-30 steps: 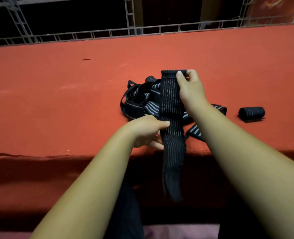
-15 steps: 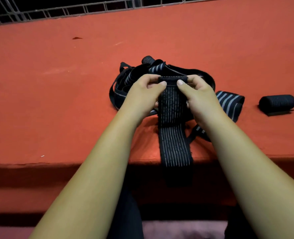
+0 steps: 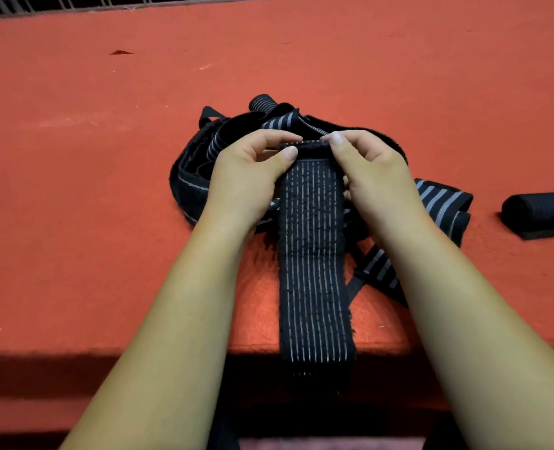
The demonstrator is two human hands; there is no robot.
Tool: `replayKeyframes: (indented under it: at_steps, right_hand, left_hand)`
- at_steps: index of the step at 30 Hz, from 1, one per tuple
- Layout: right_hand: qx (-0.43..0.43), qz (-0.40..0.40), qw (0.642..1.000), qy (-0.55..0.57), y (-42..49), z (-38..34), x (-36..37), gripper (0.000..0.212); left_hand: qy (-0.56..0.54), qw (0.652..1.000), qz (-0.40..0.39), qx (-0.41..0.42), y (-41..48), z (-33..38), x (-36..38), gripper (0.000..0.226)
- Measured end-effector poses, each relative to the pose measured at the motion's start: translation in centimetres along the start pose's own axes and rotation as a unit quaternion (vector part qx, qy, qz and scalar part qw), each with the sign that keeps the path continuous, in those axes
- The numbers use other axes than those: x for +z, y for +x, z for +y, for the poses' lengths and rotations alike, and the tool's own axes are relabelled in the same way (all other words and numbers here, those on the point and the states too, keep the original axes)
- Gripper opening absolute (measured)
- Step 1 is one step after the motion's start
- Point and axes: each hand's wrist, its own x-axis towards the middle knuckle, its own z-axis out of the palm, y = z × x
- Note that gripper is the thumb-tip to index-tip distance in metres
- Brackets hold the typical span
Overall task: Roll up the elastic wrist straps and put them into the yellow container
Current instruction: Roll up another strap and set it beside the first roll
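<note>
Wrist strap (image 3: 314, 254): flat black elastic band with a ribbed weave, thin pale lines running lengthwise and slightly fuzzy edges. The long axis runs straight away from the person, roughly square to the near edge of the table (image 3: 74, 206). The near end hangs over that edge into shadow. The far end is up at the hands, over the near side of the pile (image 3: 191, 177).

The far end is turned over into a narrow fold. It may be the first turn of a roll, but it's blurry there and I can't count layers.

Grip:
- left hand (image 3: 246, 180) pinches the fold's left corner, thumb (image 3: 289, 153) on top, other fingers curled behind
- right hand (image 3: 376, 177) mirrors it on the right corner, thumb (image 3: 335, 139) on the top edge
- both grips are clamped on the strap, with the folded end spanning between them

Table: matte red felt-like cover with a few lint specks and a small dark mark far left.

Pile: tangled loose straps, black with grey stripes, lying on the table behind and under the hands. A broad-striped strap (image 3: 441, 199) sticks out to the right of the right wrist. A small roll (image 3: 262, 103) sits at the pile's far edge.

Rolled strap (image 3: 538, 209): black cylinder lying on its side on the table, well right of the pile, at the frame edge.

Metal grid (image 3: 74, 1) runs along the table's far side.
</note>
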Motion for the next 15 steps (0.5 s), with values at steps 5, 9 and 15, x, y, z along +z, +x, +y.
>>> replayKeyframes:
  at_steps: [5,9,15]
  right_hand:
    - [0.017,-0.013,0.999,0.047,0.0,0.2,0.3,0.017]
    - [0.014,-0.012,0.997,0.077,-0.1,0.3,0.5,0.017]
    - [0.002,-0.013,0.996,0.089,-0.7,0.4,0.4,0.016]
  left_hand:
    - [-0.016,1.0,-0.015,-0.006,-0.1,-0.4,-0.3,0.021]
    - [-0.066,0.995,-0.058,-0.049,-0.4,0.0,-0.8,0.018]
    - [-0.11,0.99,-0.054,-0.064,-1.1,0.6,-0.9,0.014]
